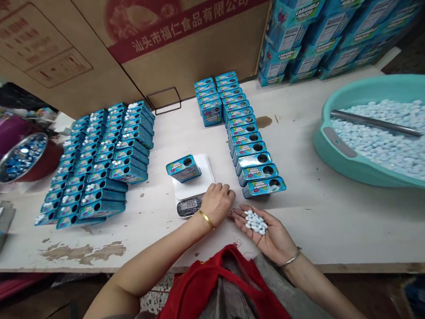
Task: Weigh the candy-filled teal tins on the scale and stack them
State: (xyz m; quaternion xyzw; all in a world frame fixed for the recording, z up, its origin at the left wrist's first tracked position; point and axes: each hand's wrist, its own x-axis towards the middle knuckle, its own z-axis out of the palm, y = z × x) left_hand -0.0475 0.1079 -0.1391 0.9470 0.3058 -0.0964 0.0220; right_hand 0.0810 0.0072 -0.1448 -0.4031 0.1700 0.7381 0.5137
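The left hand (218,202) lies knuckles up on the tabletop (336,219), touching the near right corner of a small digital scale (192,189). Its grip is closed, with the fingers curled under, and whether anything is pinched inside cannot be seen. A gold bangle (206,219) sits on that wrist.

The right hand (267,233) lies just to the right of the left, palm up. Its grip is open and loosely cupped, and a small heap of pale blue candies (255,222) rests in the palm.

One blue tin (183,168) lies on the white scale plate, its round hole facing up. To the right of the scale, a long row of matching tins (250,140) runs from near to far. Well to the left, a large block of tins (101,160) lies in packed rows, many with white candy showing in their holes.

At the right edge sits a teal basin (333,156) full of the same candies, with a metal bar (374,122) lying across them. Stacked blue cartons (324,33) stand at the far right, and a big cardboard box (167,46) leans behind the tabletop. A red bowl (22,157) of shiny blue pieces sits at the far left.
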